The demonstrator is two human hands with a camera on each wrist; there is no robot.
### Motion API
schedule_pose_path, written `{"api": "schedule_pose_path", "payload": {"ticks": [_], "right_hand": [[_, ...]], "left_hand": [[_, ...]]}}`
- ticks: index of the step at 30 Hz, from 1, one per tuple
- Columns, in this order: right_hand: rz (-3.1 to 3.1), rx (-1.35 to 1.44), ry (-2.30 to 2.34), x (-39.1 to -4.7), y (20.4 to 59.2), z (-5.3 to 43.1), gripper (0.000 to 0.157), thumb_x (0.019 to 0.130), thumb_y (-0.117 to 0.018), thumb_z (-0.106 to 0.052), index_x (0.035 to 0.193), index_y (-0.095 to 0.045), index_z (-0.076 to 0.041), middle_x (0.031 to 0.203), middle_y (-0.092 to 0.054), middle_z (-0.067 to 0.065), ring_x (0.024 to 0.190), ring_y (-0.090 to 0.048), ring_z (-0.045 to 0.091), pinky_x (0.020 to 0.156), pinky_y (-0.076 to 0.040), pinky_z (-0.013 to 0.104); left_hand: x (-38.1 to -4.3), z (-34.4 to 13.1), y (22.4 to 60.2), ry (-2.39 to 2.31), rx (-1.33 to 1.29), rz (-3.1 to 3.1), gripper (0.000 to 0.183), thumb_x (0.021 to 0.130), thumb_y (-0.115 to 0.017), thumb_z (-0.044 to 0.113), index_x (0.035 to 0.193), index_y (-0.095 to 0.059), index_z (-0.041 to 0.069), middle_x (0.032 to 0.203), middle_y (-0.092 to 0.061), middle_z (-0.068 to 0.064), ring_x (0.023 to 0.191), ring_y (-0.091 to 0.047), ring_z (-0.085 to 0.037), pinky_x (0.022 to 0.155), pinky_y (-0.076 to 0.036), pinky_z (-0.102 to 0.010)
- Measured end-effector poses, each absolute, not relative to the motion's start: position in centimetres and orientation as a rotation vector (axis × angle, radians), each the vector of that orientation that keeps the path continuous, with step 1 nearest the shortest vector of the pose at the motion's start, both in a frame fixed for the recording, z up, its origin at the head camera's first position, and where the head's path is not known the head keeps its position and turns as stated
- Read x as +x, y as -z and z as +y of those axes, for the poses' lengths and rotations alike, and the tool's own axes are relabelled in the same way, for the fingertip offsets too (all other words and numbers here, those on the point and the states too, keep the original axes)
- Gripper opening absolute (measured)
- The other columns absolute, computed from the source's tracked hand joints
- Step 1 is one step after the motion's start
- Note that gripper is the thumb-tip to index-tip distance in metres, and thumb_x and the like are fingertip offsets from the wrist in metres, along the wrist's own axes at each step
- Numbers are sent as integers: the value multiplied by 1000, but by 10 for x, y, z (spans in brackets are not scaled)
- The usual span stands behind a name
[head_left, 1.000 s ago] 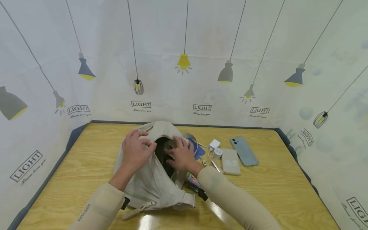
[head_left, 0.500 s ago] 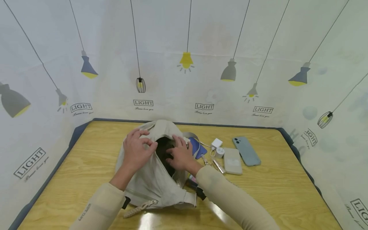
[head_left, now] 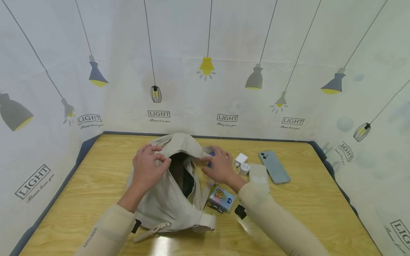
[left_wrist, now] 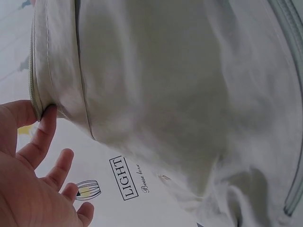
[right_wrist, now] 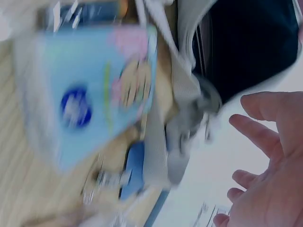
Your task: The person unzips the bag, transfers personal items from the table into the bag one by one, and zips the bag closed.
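A pale beige bag (head_left: 153, 206) lies on the table with its zipped mouth gaping and its dark inside showing. My left hand (head_left: 147, 167) pinches the left edge of that mouth; in the left wrist view, thumb and forefinger grip the zip edge (left_wrist: 35, 90). Just right of the mouth is my right hand (head_left: 221, 167), fingers spread and holding nothing, as the right wrist view confirms. Below it lies a light blue packet (head_left: 221, 199) with a cartoon print. A blue card (right_wrist: 134, 165) sits by the bag's strap (right_wrist: 156, 146), partly covered by my right hand in the head view.
Right of the bag are a white charger plug (head_left: 241, 158), a small round white item (head_left: 245, 169), an off-white slab like a power bank (head_left: 258, 174) and a light blue phone (head_left: 274, 167). A black buckle (head_left: 240, 212) lies near my right sleeve. A printed sheet (head_left: 192, 106) surrounds the table.
My right hand has come out of the bag's mouth and moved right with nothing in it, uncovering the blue packet. The left hand keeps its pinch on the edge.
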State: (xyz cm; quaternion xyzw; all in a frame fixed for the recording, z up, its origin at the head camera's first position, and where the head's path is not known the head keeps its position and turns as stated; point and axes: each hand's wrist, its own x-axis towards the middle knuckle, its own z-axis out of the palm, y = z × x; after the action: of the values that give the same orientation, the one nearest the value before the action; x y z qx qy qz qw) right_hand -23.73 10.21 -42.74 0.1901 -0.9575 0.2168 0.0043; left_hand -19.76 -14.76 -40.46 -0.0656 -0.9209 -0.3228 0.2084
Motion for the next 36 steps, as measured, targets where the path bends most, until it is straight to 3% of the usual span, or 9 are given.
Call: {"api": "schedule_pose_path", "payload": {"ticks": [9, 21, 36], "right_hand": [[-3052, 388, -653, -244, 419, 165, 35, 93, -63, -32, 125, -67, -19, 156, -30, 19, 144, -25, 42, 111, -17, 68], [-3041, 164, -539, -257, 426, 239, 45, 92, -60, -29, 134, -58, -12, 152, -33, 25, 138, -29, 50, 105, -19, 71], [-3193, -58, -485, -250, 436, 306, 54, 96, -53, -32, 144, -46, -8, 153, -22, 31, 139, -19, 54, 103, -15, 71]], "left_hand": [[-200, -153, 407, 945, -167, -2597, 22, 86, -67, 23, 72, -73, 9, 125, -62, -13, 136, -36, -38, 106, -23, -66], [-199, -156, 407, 942, -193, -2578, 22, 86, -68, 23, 70, -73, 8, 123, -63, -13, 135, -37, -39, 105, -24, -67], [-200, -154, 405, 932, -199, -2572, 22, 85, -68, 23, 70, -72, 7, 122, -63, -14, 135, -38, -39, 104, -25, -67]]}}
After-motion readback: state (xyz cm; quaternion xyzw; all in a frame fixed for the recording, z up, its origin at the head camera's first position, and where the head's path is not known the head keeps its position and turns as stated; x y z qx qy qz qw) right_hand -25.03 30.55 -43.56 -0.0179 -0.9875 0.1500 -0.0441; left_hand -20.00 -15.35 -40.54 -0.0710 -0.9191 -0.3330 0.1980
